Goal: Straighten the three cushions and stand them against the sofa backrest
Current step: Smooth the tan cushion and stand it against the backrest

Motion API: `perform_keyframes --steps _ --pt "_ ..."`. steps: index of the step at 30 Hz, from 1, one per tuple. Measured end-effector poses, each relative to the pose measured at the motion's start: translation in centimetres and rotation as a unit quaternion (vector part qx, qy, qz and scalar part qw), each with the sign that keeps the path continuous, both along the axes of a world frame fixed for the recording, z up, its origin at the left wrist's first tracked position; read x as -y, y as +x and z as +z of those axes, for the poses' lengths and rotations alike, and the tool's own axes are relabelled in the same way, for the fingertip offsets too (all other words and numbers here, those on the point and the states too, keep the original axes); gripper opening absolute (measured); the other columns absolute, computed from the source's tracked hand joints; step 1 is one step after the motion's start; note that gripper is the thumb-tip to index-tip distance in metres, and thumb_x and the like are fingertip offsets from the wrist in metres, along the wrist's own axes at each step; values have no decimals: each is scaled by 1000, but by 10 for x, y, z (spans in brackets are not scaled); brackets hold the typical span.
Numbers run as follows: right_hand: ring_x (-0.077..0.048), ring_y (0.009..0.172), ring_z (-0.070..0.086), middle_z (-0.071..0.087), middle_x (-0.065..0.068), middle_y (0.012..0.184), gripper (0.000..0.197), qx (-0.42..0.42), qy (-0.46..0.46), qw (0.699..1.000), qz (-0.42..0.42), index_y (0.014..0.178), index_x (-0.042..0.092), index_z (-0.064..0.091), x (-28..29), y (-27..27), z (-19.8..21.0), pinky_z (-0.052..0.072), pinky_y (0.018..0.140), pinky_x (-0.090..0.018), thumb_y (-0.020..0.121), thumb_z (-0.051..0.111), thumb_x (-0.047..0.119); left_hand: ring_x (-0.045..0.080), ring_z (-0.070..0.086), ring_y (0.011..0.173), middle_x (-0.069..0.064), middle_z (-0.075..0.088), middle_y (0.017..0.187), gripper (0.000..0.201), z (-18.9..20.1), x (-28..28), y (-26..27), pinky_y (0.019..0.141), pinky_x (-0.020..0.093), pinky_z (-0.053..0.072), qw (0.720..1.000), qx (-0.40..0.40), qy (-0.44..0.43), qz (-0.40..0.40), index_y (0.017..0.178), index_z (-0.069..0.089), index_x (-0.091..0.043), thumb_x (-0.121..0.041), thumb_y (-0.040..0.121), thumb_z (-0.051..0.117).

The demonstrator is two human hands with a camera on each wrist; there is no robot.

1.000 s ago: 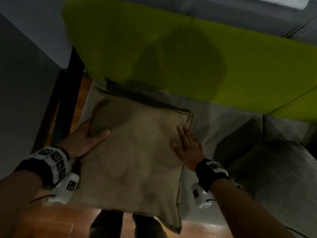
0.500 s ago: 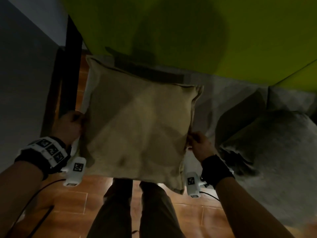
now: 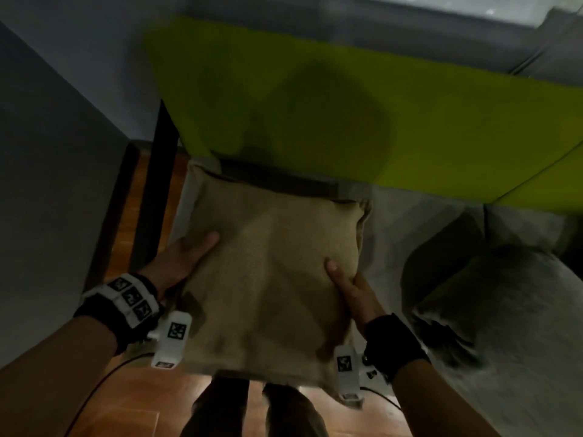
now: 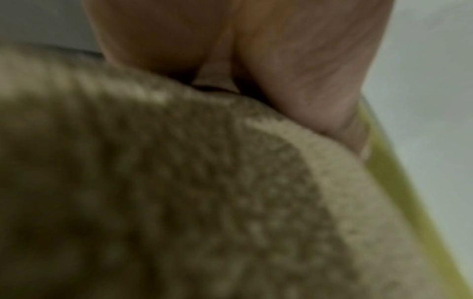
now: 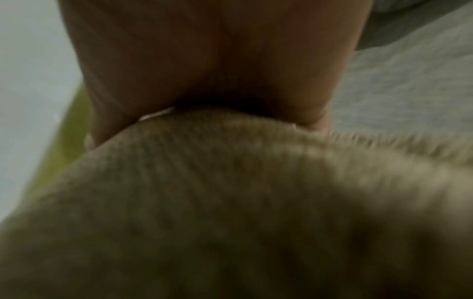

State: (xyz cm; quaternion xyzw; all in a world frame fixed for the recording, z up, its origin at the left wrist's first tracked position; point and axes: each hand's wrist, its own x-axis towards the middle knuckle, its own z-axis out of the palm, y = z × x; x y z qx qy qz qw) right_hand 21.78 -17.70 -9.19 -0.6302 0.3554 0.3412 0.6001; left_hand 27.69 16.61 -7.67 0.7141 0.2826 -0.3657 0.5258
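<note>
Tan, rough cloth makes this cushion [image 3: 271, 279] look soft and light, so your left hand [image 3: 181, 260] and right hand [image 3: 351, 291] hold its two sides.

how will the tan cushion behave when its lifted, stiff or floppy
Probably soft and a bit floppy: the tan cushion dents under the right hand thumb, and its near corner droops past the seat edge. Likely light for its size, since both hands, left hand included, hold it only at the side edges. The coarse weave probably grips well, so slipping seems unlikely.
</note>
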Motion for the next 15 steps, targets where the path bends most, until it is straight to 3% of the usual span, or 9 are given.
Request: perform_keyframes --steps 3,5,6,7,8,10,12,13,15 --pt "-17 120 52 50 7 144 117 83 -29 996 -9 156 38 24 0 19 23 42 107 -40 61 76 82 18 65 114 -5 64 132 92 7 -12 15 101 42 49 998 54 -24 2 139 50 -36 -77 61 75" --pt "-14 120 53 51 11 140 127 155 -40 987 -15 153 43 25 -2 39 41 45 105 -41 46 79 85 2 62 105 -19 62 121 67 28 -12 30 92 30 49 989 143 -23 38 128 48 -48 -60 70 79" --pt "-11 118 54 51 15 137 128 195 -44 980 -12 149 45 27 -4 51 48 47 104 -40 40 79 86 -8 57 102 -28 55 117 64 40 -13 38 90 24 46 980 197 -11 34 121 43 -55 -59 69 80" --pt "-5 115 55 52 19 134 122 236 -47 970 -11 143 47 30 -6 64 53 48 101 -38 39 80 85 -13 53 103 -32 50 119 74 53 -14 47 92 23 43 969 245 6 16 119 36 -60 -67 61 80" --pt "0 113 55 52 23 130 111 277 -49 960 -10 136 51 32 -9 77 57 49 98 -35 41 82 80 -8 52 109 -30 47 125 86 64 -16 57 97 25 41 961 275 17 -7 122 29 -61 -78 51 76" --pt "7 111 58 52 25 128 93 344 -58 937 -6 128 54 34 -16 101 64 52 91 -25 53 88 60 4 49 117 -19 45 134 94 72 -28 77 97 28 40 953 301 9 -35 122 24 -64 -78 43 71" --pt "17 107 58 52 22 128 95 401 -63 914 -17 132 43 34 -25 120 69 54 82 -14 55 89 42 -7 54 106 -23 47 129 92 77 -36 95 90 22 46 948 316 -39 -1 119 27 -61 -72 41 75" --pt "18 106 58 53 20 129 100 419 -63 906 -23 136 36 33 -30 128 70 54 80 -12 52 88 41 -13 54 104 -26 46 128 94 78 -40 101 92 23 48 943 330 -46 -1 122 28 -59 -70 43 77" --pt "14 108 60 54 17 130 105 438 -58 896 -36 139 31 33 -38 141 69 57 83 -18 51 89 36 -11 54 113 -21 45 136 101 76 -48 111 98 28 48 935 353 -15 -23 129 26 -54 -77 45 77"
